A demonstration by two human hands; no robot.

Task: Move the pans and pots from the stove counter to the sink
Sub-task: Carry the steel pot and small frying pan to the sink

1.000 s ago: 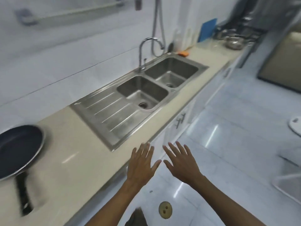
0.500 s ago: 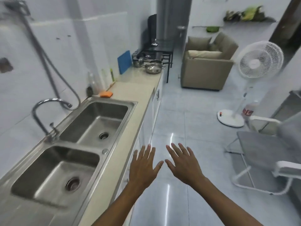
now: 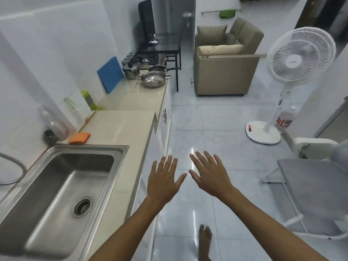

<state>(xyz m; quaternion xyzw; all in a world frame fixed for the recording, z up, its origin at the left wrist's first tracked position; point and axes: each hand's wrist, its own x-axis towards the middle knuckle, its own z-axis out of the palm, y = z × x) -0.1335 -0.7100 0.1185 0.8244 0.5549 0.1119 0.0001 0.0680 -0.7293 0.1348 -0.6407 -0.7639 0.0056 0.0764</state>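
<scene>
Both hands, left hand (image 3: pixel 163 182) and right hand (image 3: pixel 211 174), spread empty over the floor.
Wok (image 3: pixel 153 78), pot (image 3: pixel 131 72) and pan (image 3: pixel 157 68), handle pointing right, sit far along the counter (image 3: pixel 130 102), past the sink (image 3: pixel 62 187).

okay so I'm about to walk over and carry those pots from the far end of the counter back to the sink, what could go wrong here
1. The steel two-handled pan, lidded pot and dark frying pan sit bunched together; lifting one could knock another.
2. The glossy floor may be slippery under a bare foot.
3. The frying pan's handle points out past the counter edge, where it could catch a passing body.
</scene>
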